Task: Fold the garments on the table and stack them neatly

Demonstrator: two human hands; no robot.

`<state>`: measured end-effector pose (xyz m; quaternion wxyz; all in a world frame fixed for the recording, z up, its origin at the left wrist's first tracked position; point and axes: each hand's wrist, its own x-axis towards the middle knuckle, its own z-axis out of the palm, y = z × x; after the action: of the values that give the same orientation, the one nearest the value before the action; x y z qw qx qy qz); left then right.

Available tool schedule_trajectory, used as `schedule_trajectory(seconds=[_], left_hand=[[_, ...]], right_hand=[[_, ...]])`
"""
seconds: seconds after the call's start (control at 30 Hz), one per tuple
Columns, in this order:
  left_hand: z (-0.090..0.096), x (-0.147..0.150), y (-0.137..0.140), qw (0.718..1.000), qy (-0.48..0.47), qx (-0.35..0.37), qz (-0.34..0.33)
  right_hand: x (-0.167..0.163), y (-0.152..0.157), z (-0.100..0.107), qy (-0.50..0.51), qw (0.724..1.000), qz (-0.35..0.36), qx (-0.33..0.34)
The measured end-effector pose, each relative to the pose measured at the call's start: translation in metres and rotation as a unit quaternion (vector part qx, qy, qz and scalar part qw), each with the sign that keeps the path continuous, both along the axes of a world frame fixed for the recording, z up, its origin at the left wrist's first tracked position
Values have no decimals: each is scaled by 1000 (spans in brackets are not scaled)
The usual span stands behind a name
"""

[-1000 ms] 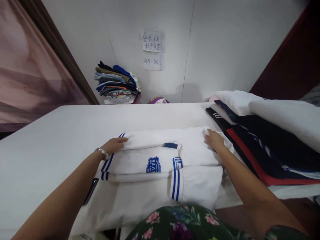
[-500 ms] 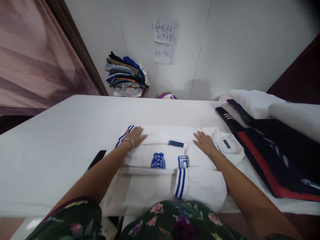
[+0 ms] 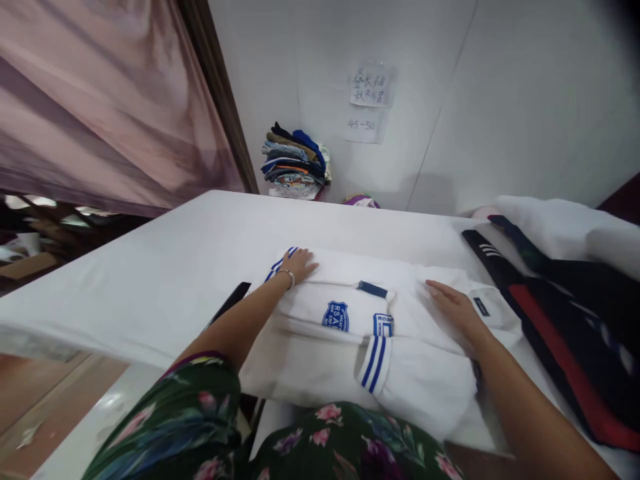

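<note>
A white jacket (image 3: 420, 313) with blue badges and blue-striped cuffs lies partly folded on the white table, its collar toward the right. One sleeve (image 3: 425, 370) is laid along the near side, with its striped cuff pointing left. My left hand (image 3: 301, 265) rests flat with spread fingers on the jacket's left end, beside the striped trim. Over the right part, near the collar, my right hand (image 3: 453, 303) is tilted on edge with its fingers stretched out and nothing in them. Whether it touches the cloth is hard to tell.
Dark and red folded garments (image 3: 540, 320) lie at the right, with white bundled cloth (image 3: 555, 227) behind them. A stack of folded clothes (image 3: 295, 163) stands beyond the table's (image 3: 165, 267) far edge. A black flat object (image 3: 230, 303) is beside my left forearm. A pink curtain (image 3: 110, 100) hangs at left.
The view has swung left, so everything sits farther right in the picture. My right hand has turned from lying flat to tilted on edge. My left hand stays on the jacket's left end.
</note>
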<state>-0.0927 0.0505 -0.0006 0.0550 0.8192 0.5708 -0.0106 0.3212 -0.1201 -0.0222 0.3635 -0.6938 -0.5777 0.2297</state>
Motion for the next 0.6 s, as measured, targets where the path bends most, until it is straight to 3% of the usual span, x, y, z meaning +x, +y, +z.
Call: schedule_trajectory(seconds=[0.1, 0.2, 0.27, 0.37, 0.47, 0.6], left_hand=[[11, 10, -24, 997, -52, 51, -5], [15, 37, -70, 973, -190, 69, -112], [15, 62, -110, 945, -255, 34, -204], [14, 99, -162, 910, -274, -59, -307], [14, 129, -189, 911, -248, -147, -295], [17, 146, -197, 928, -204, -223, -220]], right_hand=[[11, -47, 15, 78, 995, -40, 48], [21, -97, 16, 116, 983, -124, 70], [25, -124, 9, 142, 968, -189, 83], [25, -147, -2, 149, 957, -232, 93], [24, -150, 0, 137, 960, -225, 96], [26, -129, 21, 119, 968, -189, 116]])
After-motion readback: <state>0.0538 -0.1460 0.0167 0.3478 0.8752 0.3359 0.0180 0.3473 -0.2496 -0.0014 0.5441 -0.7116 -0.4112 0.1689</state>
